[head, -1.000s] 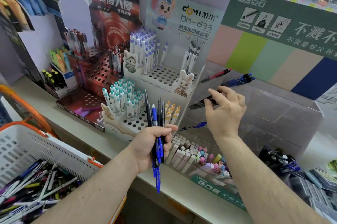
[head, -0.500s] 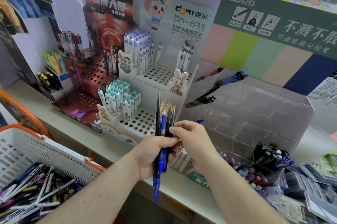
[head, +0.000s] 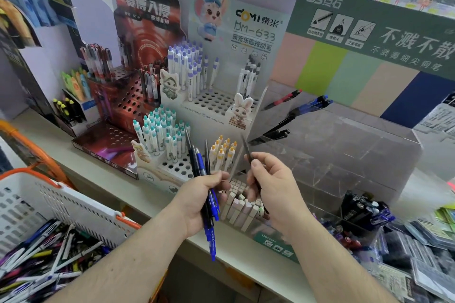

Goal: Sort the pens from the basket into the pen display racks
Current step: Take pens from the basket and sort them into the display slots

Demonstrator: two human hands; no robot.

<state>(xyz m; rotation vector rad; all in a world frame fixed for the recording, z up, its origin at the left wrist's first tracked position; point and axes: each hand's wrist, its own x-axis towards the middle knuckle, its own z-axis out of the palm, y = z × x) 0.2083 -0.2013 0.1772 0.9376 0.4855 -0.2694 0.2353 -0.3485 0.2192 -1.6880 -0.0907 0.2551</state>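
Left hand (head: 202, 200) clamped on a pen bundle (head: 205, 179); right hand (head: 267, 183) pinching one black pen (head: 248, 155). Best slid tip-down into the clear rack (head: 344, 145) beside matching black pens (head: 275, 134).

white basket (head: 73, 204), orange rim, blue pens (head: 209, 219)

A fistful of blue and black pens (head: 205, 179) stands nearly upright in the left hand (head: 199, 201), tips fanning above the knuckles. Just right of it, the right hand (head: 270, 189) pinches one dark pen (head: 248, 155), tilted up-left. The white basket (head: 61, 201), orange-rimmed and heaped with mixed pens, sits low left of both hands. The tiered white rack (head: 209, 105) rises behind them, the clear rack (head: 332, 140) beyond the right hand.
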